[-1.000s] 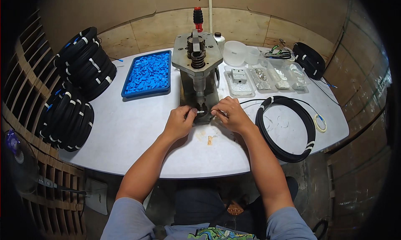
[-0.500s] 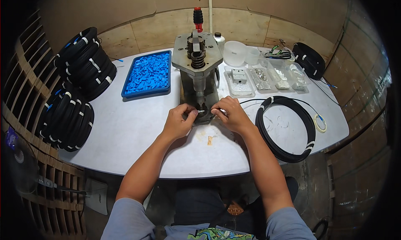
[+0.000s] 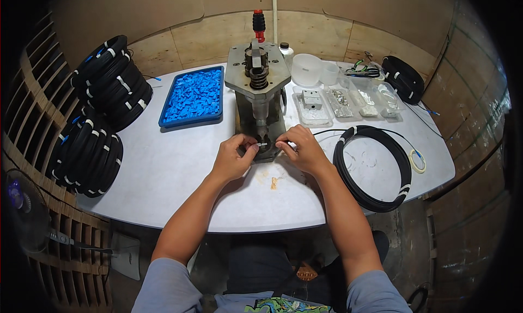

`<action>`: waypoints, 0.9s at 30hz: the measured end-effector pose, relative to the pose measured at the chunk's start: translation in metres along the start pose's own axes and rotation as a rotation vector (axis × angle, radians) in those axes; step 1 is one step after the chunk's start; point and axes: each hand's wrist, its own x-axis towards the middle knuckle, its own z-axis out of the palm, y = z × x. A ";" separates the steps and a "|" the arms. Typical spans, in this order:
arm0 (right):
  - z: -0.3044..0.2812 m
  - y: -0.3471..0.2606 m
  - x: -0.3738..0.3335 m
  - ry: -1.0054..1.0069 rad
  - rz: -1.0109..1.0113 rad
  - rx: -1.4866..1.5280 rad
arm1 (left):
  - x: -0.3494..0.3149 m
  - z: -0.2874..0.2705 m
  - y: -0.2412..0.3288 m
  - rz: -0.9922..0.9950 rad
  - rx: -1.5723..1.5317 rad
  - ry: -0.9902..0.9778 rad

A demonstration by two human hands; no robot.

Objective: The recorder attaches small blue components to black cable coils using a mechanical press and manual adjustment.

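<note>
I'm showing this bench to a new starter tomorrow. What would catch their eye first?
Probably the grey metal press standing mid-table, with the left hand and right hand pinching a small piece at its base. Next, the blue tray of blue parts to its left, and the big black cable coil lying on the table at the right.

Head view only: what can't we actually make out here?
- Small pale piece between left hand and right hand: too small to identify.
- Base of grey press: hidden behind both hands.
- Contents of clear trays: too small.
- Stacked black cable coils: cut by the dark fisheye rim.
</note>
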 end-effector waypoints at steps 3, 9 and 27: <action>-0.001 -0.001 0.000 0.009 0.006 0.005 | 0.000 0.000 0.000 0.005 0.023 0.006; -0.001 -0.001 -0.001 0.009 0.002 0.005 | 0.001 0.000 0.000 0.018 0.028 0.013; 0.001 0.000 0.000 0.007 0.017 0.006 | 0.000 -0.003 0.002 0.063 -0.005 0.010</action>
